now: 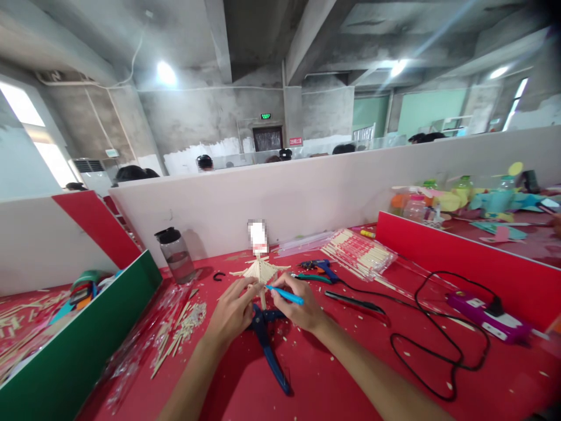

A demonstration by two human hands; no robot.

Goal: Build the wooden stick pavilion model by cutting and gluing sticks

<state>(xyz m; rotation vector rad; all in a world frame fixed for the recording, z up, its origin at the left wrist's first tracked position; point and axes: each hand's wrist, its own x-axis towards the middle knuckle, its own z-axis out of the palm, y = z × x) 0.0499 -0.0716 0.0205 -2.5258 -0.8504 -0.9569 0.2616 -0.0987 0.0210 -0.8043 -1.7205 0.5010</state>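
Note:
A blue pen (pixel 286 294) is pinched in my right hand (pixel 302 304), its tip pointing left toward my other hand. My left hand (pixel 234 307) has its fingers closed together at the lower edge of a small model built of thin wooden sticks (pixel 260 270); what lies between the fingertips is hidden. The model has a roof-like fan of sticks. Below and between my hands lies a dark blue hand cutter (pixel 269 351). A glue gun (pixel 322 269), green-handled pliers (pixel 313 278) and a black utility knife (pixel 355 302) lie right of my right hand.
Cut stick pieces (pixel 188 318) and plastic wrapping are at left, near a water bottle (pixel 175 254). A phone-like screen (pixel 258 235) stands behind the model. At right are packed sticks (pixel 357 254), a black cable and a purple power strip (pixel 488 316). Low partitions (pixel 464 269) border the table.

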